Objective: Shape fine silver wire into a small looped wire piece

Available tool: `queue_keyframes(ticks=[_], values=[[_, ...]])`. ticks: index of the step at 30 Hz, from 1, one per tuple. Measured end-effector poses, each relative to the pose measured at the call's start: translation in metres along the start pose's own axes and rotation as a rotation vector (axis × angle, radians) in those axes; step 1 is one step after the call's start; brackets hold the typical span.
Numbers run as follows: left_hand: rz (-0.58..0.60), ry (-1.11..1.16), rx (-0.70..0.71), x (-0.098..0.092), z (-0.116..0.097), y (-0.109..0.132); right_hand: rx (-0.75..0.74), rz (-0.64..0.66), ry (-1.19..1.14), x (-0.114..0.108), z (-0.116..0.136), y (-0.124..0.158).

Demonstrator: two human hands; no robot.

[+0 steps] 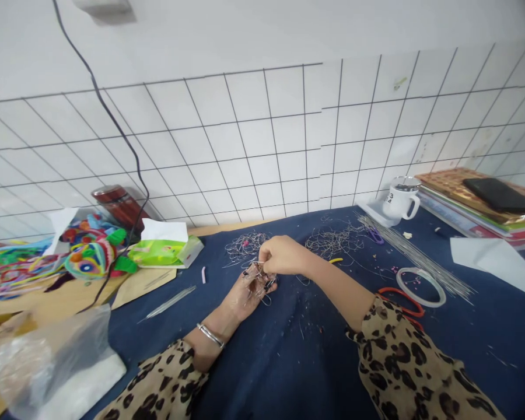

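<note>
My left hand (pixel 245 296) lies palm up, its fingers curled around a small tangle of thin wire (pixel 256 274) with dark bits on it. From above, my right hand (pixel 284 255) reaches in with its fingers pinched together at that tangle; their tips are partly hidden, and the exact strand is too fine to make out. Just behind the hands sits a loose heap of wire (pixel 240 245) with a few pink spots. A second heap of curly wire (pixel 332 240) spreads to the right of my right wrist.
Long straight wires (pixel 420 256) lie at the right, beside a white ring (pixel 420 287) and red scissor-like handles (pixel 400 297). A white mug (pixel 401 198) and stacked books (pixel 476 204) stand behind. Leftward are a green tissue pack (pixel 161 251), a plastic bag (pixel 65 361) and a colourful plush figure (pixel 91 256).
</note>
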State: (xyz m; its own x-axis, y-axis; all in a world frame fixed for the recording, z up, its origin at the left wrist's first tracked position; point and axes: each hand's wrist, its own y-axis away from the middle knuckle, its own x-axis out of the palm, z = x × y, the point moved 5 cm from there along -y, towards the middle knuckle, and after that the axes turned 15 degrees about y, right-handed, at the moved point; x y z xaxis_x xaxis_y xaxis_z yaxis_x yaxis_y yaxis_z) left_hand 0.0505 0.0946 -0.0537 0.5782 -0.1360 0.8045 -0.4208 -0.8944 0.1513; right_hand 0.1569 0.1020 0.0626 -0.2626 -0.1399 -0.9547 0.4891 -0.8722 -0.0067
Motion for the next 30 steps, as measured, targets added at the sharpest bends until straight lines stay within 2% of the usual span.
queue_keyframes(ticks=[5,8,14,18,23,30], values=[[0.073,-0.060,-0.067,-0.002,-0.002,-0.001,0.018,-0.060,0.052,-0.003,-0.004,0.000],[0.067,-0.170,-0.055,-0.007,-0.005,-0.003,0.035,-0.063,0.017,-0.008,-0.012,0.000],[0.007,-0.283,0.031,-0.016,-0.013,-0.009,0.130,0.051,-0.270,-0.009,-0.031,0.003],[-0.005,-0.299,0.087,-0.016,-0.015,-0.011,0.174,0.053,-0.395,-0.009,-0.038,0.004],[-0.095,-0.300,0.180,-0.019,-0.016,-0.012,0.180,0.024,-0.404,-0.011,-0.039,0.003],[-0.026,-0.258,0.167,-0.017,-0.015,-0.008,0.088,0.023,-0.304,-0.010,-0.038,0.003]])
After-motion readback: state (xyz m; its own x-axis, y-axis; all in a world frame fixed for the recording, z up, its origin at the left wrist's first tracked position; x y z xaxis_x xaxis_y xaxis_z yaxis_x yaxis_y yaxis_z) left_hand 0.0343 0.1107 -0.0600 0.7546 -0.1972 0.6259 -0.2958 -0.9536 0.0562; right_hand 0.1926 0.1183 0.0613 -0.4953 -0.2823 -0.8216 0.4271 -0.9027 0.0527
